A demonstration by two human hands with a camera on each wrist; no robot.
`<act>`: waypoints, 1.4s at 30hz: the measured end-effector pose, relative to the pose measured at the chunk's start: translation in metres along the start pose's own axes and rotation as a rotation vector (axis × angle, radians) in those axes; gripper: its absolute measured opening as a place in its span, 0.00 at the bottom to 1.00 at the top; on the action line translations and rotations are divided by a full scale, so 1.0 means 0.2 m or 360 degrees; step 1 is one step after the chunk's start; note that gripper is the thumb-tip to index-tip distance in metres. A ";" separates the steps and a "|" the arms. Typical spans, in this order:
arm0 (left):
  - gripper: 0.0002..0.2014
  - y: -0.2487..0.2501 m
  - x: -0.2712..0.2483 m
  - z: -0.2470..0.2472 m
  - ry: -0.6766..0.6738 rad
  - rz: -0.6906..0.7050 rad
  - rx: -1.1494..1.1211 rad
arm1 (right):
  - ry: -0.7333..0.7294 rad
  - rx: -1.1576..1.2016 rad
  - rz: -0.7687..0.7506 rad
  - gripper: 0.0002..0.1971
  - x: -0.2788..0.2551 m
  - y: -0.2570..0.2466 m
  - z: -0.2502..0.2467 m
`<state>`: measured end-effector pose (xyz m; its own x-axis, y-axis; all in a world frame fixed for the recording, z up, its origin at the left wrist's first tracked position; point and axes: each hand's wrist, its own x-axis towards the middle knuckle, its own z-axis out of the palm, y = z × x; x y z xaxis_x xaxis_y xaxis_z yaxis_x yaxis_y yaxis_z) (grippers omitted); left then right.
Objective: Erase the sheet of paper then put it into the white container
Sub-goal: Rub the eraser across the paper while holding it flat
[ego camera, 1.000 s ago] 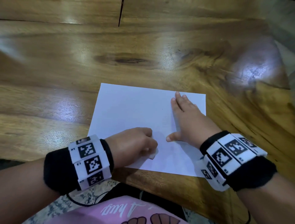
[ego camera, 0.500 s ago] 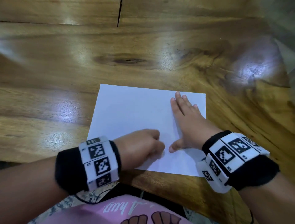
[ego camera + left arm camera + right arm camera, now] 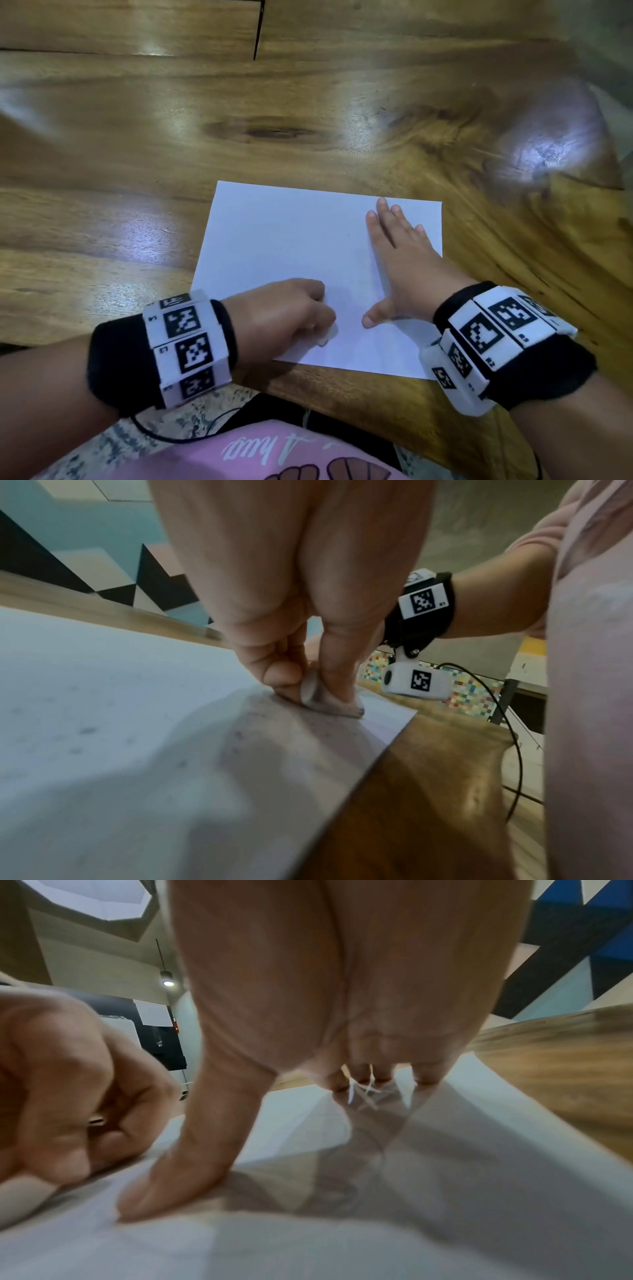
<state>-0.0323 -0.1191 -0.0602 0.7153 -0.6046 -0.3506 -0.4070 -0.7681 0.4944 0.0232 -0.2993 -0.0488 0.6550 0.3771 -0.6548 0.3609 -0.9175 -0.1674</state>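
Note:
A white sheet of paper (image 3: 291, 240) lies flat on the wooden table near its front edge. My left hand (image 3: 287, 315) pinches a small white eraser (image 3: 327, 335) and presses it on the sheet's near part; in the left wrist view the eraser (image 3: 310, 692) sits between thumb and fingers, touching the paper (image 3: 103, 696). My right hand (image 3: 400, 253) lies flat on the sheet's right side, fingers straight, thumb spread left. In the right wrist view its thumb (image 3: 192, 1150) presses the paper (image 3: 445, 1177). No white container is in view.
The wooden table (image 3: 308, 120) stretches far and to both sides of the sheet; its front edge (image 3: 359, 394) runs just below the paper. A black cable (image 3: 178, 435) hangs by my lap. Faint grey smudges mark the paper in the left wrist view.
My left hand with the eraser slid right toward the right thumb, then came back slightly left and nearer. The right hand has stayed flat on the sheet.

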 end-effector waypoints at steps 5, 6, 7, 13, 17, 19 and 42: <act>0.04 0.01 0.18 -0.13 0.0139 -0.0019 -0.0280 | -0.0003 -0.0003 0.0003 0.73 0.00 0.00 0.00; 0.05 0.00 0.21 -0.16 0.0167 -0.0061 -0.0275 | -0.0007 -0.0001 0.0000 0.72 0.00 0.00 -0.01; 0.06 0.01 0.24 -0.17 0.0179 -0.0089 -0.0251 | -0.0013 -0.0001 -0.0003 0.72 -0.01 0.00 -0.01; 0.08 -0.02 0.02 0.00 0.0022 0.0060 0.0044 | -0.0015 0.0008 -0.0007 0.72 -0.01 -0.01 -0.01; 0.03 -0.08 -0.01 -0.03 -0.0021 0.0148 0.0083 | -0.0022 -0.0019 0.0010 0.72 -0.01 -0.01 -0.01; 0.05 -0.10 0.05 -0.12 0.0196 -0.0001 -0.0147 | -0.0020 -0.0028 0.0016 0.73 0.00 -0.01 -0.01; 0.04 -0.09 0.19 -0.16 0.0367 -0.0016 -0.0165 | 0.0007 0.0012 -0.0002 0.73 0.00 0.00 0.01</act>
<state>0.0200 -0.1210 -0.0574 0.8346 -0.5238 -0.1708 -0.3472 -0.7407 0.5751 0.0224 -0.2990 -0.0499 0.6574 0.3790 -0.6513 0.3566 -0.9179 -0.1741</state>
